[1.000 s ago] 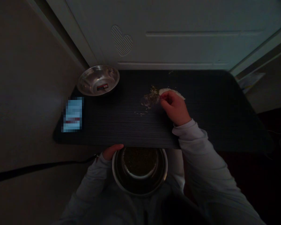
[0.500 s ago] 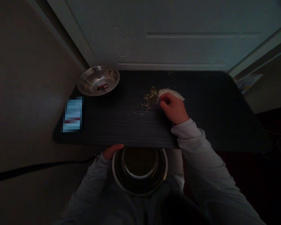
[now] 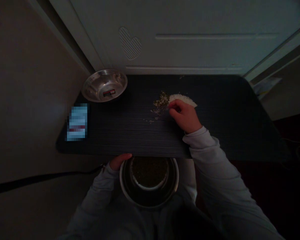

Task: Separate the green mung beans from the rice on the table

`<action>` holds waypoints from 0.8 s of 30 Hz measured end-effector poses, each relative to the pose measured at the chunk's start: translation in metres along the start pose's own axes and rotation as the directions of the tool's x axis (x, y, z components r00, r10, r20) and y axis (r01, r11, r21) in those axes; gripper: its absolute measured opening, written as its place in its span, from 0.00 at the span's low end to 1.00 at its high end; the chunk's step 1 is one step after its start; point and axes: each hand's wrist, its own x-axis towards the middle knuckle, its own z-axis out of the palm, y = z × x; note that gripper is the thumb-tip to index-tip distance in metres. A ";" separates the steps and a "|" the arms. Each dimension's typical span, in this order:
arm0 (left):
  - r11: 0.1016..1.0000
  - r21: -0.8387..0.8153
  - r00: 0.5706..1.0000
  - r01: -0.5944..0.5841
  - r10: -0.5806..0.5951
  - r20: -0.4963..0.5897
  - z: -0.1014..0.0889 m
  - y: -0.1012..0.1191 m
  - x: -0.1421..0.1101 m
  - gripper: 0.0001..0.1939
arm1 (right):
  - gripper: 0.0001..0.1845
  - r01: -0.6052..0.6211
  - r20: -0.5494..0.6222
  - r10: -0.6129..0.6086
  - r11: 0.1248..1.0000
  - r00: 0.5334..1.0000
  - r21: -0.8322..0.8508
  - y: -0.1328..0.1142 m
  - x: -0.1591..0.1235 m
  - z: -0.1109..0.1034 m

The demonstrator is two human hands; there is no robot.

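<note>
Over the dark tabletop [image 3: 130, 130], my right hand [image 3: 186, 116] has its thumb and index finger pinched together. It sits at the near left side of a heap of white rice [image 3: 183, 98]; whatever is between the fingertips is too small to make out. Just left of it lies a smaller patch of greenish-brown grains [image 3: 163, 98] mixed with rice, with several stray grains nearer me. My left hand [image 3: 118, 162] grips the left rim of a round metal bowl [image 3: 176, 186] on my lap, its lower fingers hidden. Dark greenish contents [image 3: 150, 171] fill the bowl's middle part.
A shiny steel bowl [image 3: 105, 78] with a label inside stands at the table's back left corner. In front of it lies a phone [image 3: 77, 121] with a lit, blurred screen. A white panel [image 3: 190, 53] with a heart relief rises behind the table. A black strap [image 3: 52, 175] runs at left.
My right hand has shifted slightly left and toward me, its fingertips now at the edge of the mixed grains. The left hand and both bowls stay put.
</note>
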 end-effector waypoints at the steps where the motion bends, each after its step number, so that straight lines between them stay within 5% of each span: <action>1: 1.000 -0.009 1.000 -0.001 0.001 -0.002 0.000 0.000 0.000 0.09 | 0.06 0.003 0.003 -0.003 1.000 1.000 0.000 0.000 0.000 0.000; 11: 1.000 0.007 0.999 0.031 -0.030 -0.045 0.000 0.000 0.000 0.08 | 0.05 -0.040 0.022 0.042 0.998 0.999 -0.046 -0.001 0.001 -0.003; 15: 1.000 0.008 1.000 0.025 -0.026 0.003 0.002 0.001 -0.001 0.09 | 0.05 -0.045 0.160 0.057 0.996 0.985 -0.076 -0.001 0.001 -0.004; 20: 1.000 -0.018 1.000 0.025 -0.024 0.013 0.006 0.002 -0.002 0.09 | 0.04 0.063 0.490 -0.081 0.997 0.868 0.053 -0.008 -0.004 -0.002; 24: 0.997 -0.071 0.999 -0.003 0.000 -0.044 0.010 0.003 -0.005 0.09 | 0.04 0.083 0.638 -0.124 0.992 0.760 0.094 -0.014 -0.007 -0.003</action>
